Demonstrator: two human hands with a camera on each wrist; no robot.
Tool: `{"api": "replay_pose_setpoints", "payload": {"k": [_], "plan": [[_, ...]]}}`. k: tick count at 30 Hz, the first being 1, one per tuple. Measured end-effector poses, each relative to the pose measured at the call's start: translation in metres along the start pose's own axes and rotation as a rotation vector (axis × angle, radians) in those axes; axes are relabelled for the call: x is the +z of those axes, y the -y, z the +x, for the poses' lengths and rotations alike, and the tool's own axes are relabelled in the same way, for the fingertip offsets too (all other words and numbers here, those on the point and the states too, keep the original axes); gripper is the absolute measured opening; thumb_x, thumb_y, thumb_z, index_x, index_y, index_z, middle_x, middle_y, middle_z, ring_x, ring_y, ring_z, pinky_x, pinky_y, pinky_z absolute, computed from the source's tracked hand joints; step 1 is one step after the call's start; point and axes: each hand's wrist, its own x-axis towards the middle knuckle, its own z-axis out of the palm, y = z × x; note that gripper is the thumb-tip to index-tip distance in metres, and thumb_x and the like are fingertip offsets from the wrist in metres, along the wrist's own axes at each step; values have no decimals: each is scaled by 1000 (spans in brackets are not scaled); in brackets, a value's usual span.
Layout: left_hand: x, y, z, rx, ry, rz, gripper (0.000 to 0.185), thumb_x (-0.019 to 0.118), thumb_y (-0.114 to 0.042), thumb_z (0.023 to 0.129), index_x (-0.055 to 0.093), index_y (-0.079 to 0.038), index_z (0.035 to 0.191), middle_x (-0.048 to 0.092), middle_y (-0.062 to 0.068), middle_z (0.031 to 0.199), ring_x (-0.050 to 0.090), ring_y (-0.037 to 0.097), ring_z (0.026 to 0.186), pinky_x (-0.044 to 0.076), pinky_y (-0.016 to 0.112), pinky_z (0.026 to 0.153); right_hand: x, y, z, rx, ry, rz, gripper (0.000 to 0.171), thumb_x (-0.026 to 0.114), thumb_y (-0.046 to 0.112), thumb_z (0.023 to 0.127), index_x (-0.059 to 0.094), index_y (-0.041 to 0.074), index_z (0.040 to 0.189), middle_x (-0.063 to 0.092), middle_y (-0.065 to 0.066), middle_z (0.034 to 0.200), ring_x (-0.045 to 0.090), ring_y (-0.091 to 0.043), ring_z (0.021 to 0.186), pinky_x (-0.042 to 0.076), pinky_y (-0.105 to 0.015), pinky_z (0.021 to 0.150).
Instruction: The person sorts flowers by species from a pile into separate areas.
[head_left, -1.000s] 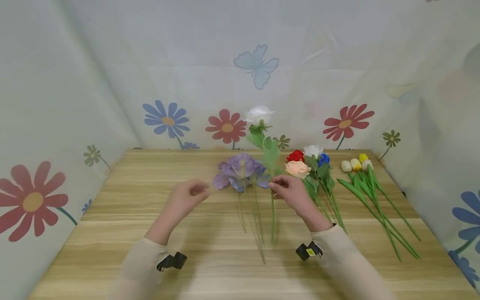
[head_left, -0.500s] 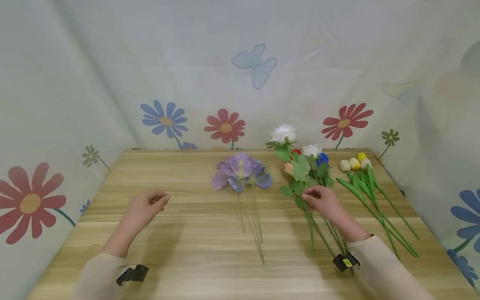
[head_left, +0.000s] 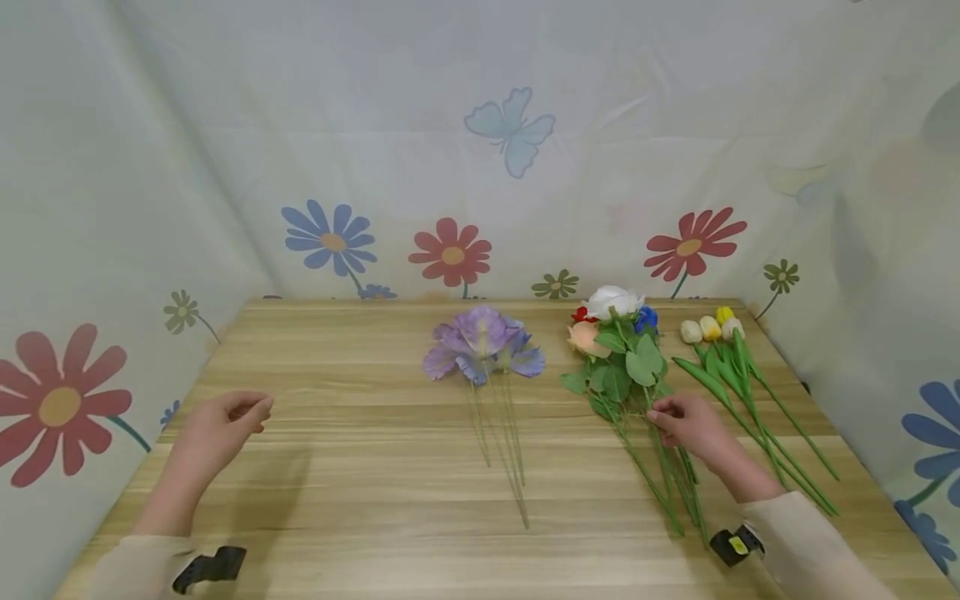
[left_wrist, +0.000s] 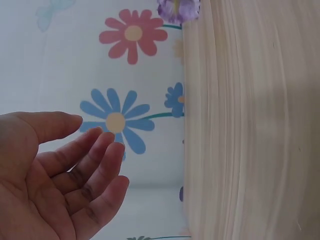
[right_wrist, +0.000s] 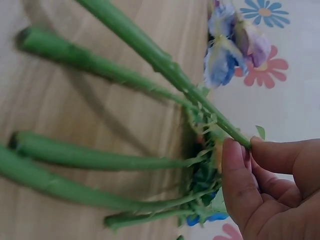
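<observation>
My right hand (head_left: 688, 425) pinches the green stem of a white rose (head_left: 613, 303) between thumb and fingertips; the right wrist view shows the stem (right_wrist: 165, 70) in that pinch. This rose lies over a bunch of roses, with a peach rose (head_left: 588, 339), a red rose (head_left: 581, 315) and a blue rose (head_left: 647, 319) showing around it. Over the table's left side hovers my left hand (head_left: 225, 429), holding nothing. Its fingers (left_wrist: 97, 170) are loosely bent in the left wrist view.
Purple and blue flowers (head_left: 483, 337) with thin stems lie mid-table. Right of the roses lie several tulips (head_left: 711, 327), white and yellow, with long green stems. The wooden table (head_left: 360, 500) ends at a flower-printed cloth (head_left: 375, 125) behind.
My right hand has carried the white rose rightward and lowered it over the other roses. My left hand has moved left, away from the purple flowers.
</observation>
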Motion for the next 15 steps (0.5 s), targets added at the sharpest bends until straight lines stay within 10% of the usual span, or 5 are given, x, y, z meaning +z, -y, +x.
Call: {"api": "replay_pose_setpoints", "payload": {"k": [15], "plan": [[3,13,0,6,4,29,51,50,-32,109,61,12,130,74,29,108,73,36,91,61,47,75,5,-24,6,30,23,7,41,59,15,104,55,-21,124,67,-15,87,63,-14,73,62,-29,64]]}}
